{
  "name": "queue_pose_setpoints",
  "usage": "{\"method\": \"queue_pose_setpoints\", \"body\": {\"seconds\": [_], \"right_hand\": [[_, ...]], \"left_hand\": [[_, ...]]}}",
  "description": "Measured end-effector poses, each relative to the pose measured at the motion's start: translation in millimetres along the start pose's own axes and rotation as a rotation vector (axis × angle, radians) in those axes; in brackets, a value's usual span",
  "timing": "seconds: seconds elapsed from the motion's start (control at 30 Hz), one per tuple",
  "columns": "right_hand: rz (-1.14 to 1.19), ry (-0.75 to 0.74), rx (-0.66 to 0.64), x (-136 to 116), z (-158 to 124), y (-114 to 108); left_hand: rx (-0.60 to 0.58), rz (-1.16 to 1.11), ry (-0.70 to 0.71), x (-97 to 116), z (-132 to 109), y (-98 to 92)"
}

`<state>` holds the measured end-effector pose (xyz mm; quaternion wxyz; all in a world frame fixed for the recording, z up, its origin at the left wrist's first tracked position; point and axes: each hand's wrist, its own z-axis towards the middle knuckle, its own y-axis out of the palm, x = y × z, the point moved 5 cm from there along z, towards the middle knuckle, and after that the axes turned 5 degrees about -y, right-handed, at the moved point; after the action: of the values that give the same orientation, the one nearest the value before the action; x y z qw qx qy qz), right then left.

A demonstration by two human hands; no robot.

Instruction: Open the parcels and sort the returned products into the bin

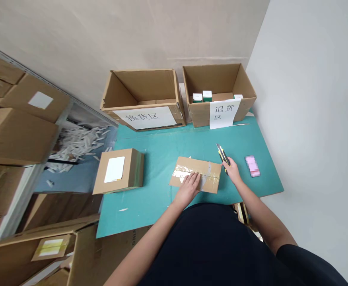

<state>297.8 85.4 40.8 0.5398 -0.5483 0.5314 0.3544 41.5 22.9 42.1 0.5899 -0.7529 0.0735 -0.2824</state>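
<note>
A small cardboard box [212, 180] with shiny packing tape across its top lies near the front edge of the green table [162, 210]. My left hand [189, 188] rests on this box, fingers stretched out over the taped seam. In my right hand [232, 170] is a yellow and black utility knife [224, 155], its blade end pointing up and away from me. The knife is beside the box's right end; whether they touch I cannot tell.
Two open cartons, a left one [108, 109] and a right one [199, 115], stand at the back with handwritten signs. White-and-green packs [207, 95] sit in the right carton. A larger closed box [135, 169] is at left, a blurred pink item [252, 166] at right. Shelves hold stacked boxes [18, 135].
</note>
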Motion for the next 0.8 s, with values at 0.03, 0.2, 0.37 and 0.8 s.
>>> {"method": "queue_pose_setpoints", "body": {"seconds": [0.03, 0.2, 0.37, 0.8], "right_hand": [[0.002, -0.007, -0.012, 1, 5, 2], [-0.017, -0.02, -0.131, 7, 26, 15], [-0.015, -0.004, -0.153, 15, 31, 20], [-0.012, 0.064, -0.092, 28, -25, 10]], "left_hand": [[-0.004, -0.019, -0.01, 0, -1, 1.6], [0.049, -0.11, -0.073, -2, -12, -2.5], [0.147, -0.271, -0.393, -19, -47, -14.6], [0.085, -0.881, -0.672, -34, -23, 18.5]]}}
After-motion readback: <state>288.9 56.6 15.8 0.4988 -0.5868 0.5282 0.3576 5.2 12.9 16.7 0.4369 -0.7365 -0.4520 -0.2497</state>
